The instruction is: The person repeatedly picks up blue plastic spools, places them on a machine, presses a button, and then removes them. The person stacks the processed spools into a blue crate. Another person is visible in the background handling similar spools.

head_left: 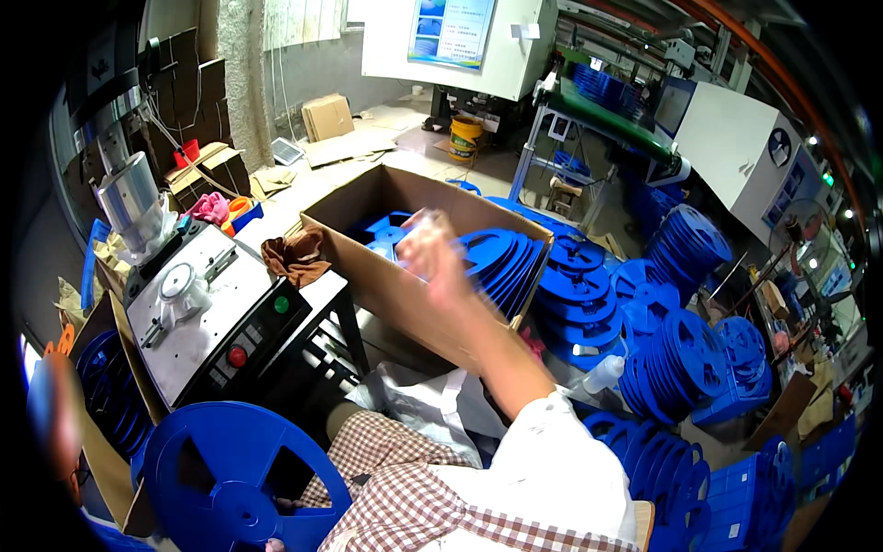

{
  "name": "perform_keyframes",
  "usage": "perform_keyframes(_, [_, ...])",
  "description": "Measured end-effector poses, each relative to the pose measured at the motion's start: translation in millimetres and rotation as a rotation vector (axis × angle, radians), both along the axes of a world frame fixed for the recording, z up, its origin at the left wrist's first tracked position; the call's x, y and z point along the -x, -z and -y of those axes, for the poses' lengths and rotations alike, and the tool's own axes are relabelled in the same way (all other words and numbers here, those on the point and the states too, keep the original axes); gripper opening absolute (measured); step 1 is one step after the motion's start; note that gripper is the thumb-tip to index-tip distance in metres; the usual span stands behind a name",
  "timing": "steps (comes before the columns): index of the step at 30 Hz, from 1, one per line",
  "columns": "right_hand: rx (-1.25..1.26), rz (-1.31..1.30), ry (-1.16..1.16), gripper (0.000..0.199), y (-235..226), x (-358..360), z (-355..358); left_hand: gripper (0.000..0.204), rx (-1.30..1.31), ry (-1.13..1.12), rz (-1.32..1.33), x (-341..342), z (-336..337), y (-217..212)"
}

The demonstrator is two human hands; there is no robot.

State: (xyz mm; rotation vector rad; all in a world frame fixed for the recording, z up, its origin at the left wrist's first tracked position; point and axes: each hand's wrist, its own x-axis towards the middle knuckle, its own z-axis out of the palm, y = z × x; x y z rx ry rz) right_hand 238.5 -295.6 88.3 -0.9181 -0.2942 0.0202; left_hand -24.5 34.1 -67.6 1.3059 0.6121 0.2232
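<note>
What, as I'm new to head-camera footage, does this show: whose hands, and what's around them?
A person works bare-handed, seen through a wide fisheye camera on their head. The motion-blurred right hand is over an open cardboard box containing blue plastic reels; whether it holds anything is unclear. The left hand is mostly hidden by a large blue reel; only bits of fingers show, so its grip can't be judged. At left, a machine's pale worktop carries a round white fixture, with a red button and a green button on its front. More reel stacks stand at right.
</note>
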Motion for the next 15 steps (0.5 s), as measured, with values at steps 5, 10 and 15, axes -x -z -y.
perform_keyframes(5, [-0.130, 0.223, 0.353, 0.028, -110.9, -95.0, 198.4, 0.060, 0.011, 0.063, -0.007, -2.2, 8.7, 1.6])
perform_keyframes(10, [0.330, 0.050, 0.909, 0.019, -172.2, -109.8, 316.9, 0.060, 0.024, 0.085, -0.021, -4.5, 10.5, 5.9])
perform_keyframes(15, [0.530, -0.069, 1.035, 0.023, -179.2, -118.1, 350.5, 0.059, 0.003, 0.059, -0.034, 1.2, 4.5, 6.4])
